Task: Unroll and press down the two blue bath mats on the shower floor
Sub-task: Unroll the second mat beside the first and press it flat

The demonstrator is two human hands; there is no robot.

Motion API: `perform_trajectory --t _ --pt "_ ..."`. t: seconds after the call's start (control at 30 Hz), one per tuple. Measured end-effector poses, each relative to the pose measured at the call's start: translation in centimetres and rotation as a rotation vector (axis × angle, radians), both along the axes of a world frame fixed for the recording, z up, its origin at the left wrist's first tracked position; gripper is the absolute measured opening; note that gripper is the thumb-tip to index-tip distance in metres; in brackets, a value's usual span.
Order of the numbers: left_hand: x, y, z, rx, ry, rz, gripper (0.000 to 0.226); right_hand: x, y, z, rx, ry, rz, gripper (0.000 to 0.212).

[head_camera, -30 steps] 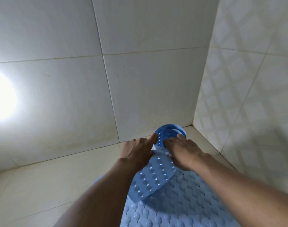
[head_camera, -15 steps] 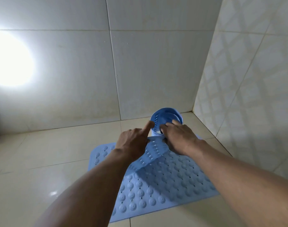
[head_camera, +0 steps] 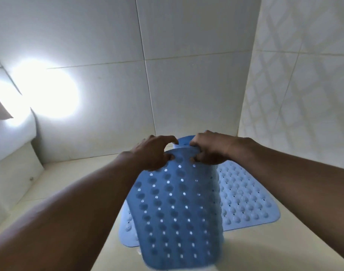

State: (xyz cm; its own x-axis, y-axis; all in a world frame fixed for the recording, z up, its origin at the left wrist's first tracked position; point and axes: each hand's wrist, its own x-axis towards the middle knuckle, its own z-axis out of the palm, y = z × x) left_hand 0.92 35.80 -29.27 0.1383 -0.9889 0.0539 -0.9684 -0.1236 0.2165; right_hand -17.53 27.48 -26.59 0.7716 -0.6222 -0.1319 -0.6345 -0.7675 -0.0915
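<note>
A darker blue bath mat (head_camera: 179, 212) with rows of dimples and small holes hangs in the air, lifted off the floor. My left hand (head_camera: 153, 152) and my right hand (head_camera: 208, 148) both grip its top edge side by side, fingers curled over it. Its far end still looks rolled behind my hands, mostly hidden. Under it a lighter blue bath mat (head_camera: 245, 198) lies flat on the cream shower floor (head_camera: 274, 245), bumps up, partly covered by the hanging mat.
Grey tiled walls (head_camera: 186, 85) close the corner just behind the mats, with a patterned wall (head_camera: 304, 94) on the right. A white fixture (head_camera: 10, 137) juts in at the left under a bright light reflection.
Both hands have gone from pushing the roll on the floor to gripping the mat's edge and lifting it. The mat has unrolled and now hangs toward me. The camera has tilted.
</note>
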Motion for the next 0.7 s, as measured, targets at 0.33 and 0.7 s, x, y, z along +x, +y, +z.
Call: perform_trajectory --t 0.33,0.7 --pt "-1.4 4.1 -6.2 0.582 0.026 0.064 0.054 1.3 5.1 -7.6 0.394 0.299 -0.052 0.041" --pt "-1.2 10.7 -24.3 0.509 0.193 0.273 0.043 0.8 8.3 -23.6 0.47 0.028 -0.075 0.041"
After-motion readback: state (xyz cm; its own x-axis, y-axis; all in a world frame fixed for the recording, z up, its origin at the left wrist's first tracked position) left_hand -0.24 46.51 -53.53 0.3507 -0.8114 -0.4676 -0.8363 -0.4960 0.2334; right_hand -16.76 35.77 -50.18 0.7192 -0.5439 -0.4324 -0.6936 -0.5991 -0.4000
